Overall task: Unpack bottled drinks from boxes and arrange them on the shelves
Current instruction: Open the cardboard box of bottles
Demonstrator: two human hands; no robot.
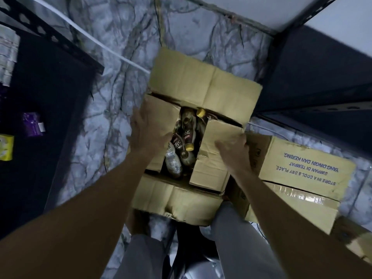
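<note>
An opened cardboard box point(203, 87) sits on the marbled floor in front of me. Through the gap between its flaps I see several brown drink bottles point(186, 137) with yellow caps lying inside. My left hand point(148, 131) rests flat with straight fingers on the left inner flap. My right hand point(233, 151) lies on the right inner flap point(213, 158), fingers at the flap's outer edge. Neither hand holds a bottle.
A sealed carton point(306, 174) with blue printed text stands right of the open box. A dark shelf unit point(46, 117) with small packets stands on the left; another dark shelf point(322, 81) rises at the right. A white cable point(90, 39) crosses the floor. My grey-trousered legs are below.
</note>
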